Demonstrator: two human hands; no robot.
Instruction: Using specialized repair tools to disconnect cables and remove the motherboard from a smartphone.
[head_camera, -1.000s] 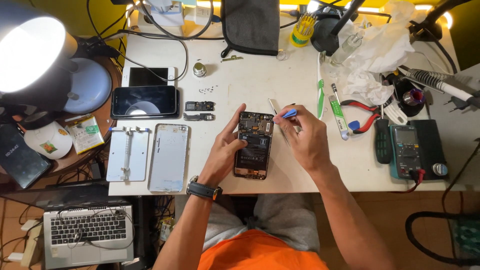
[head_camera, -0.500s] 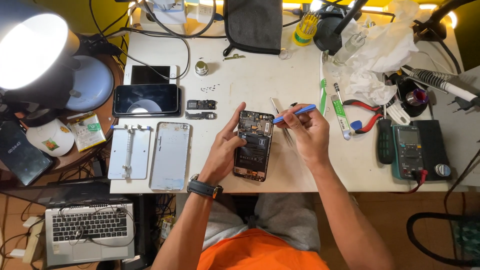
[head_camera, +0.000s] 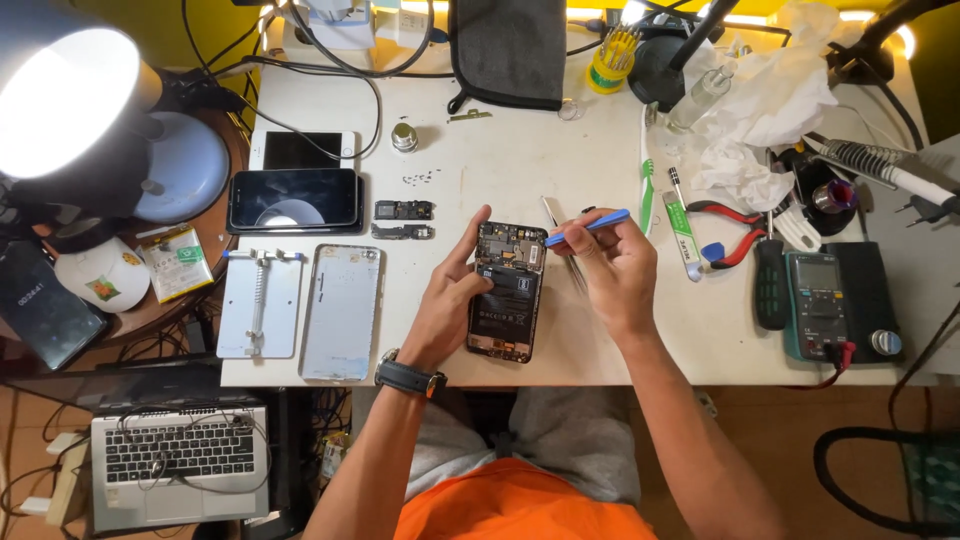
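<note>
An opened phone (head_camera: 508, 292) with its back removed lies on the white table (head_camera: 500, 160), showing the black battery and circuit board. My left hand (head_camera: 452, 300) rests on the phone's left edge, thumb on the battery and index finger stretched toward the top corner. My right hand (head_camera: 612, 268) holds a blue plastic pry tool (head_camera: 590, 227) nearly level, its tip over the phone's top right corner. Metal tweezers (head_camera: 560, 228) lie just right of the phone, partly under that hand.
A silver back cover (head_camera: 341, 311) and a metal holder plate (head_camera: 260, 303) lie left. Two phones (head_camera: 295, 198), small black parts (head_camera: 403, 220) and loose screws sit behind. A multimeter (head_camera: 817, 305), red pliers (head_camera: 730, 232), green toothbrush (head_camera: 647, 192) and soldering iron (head_camera: 880, 165) stand right. A lamp (head_camera: 65, 100) shines far left.
My right hand has turned the blue pry tool from pointing up-right to lying nearly level, with its tip now at the phone's top right corner. The left hand stays on the phone.
</note>
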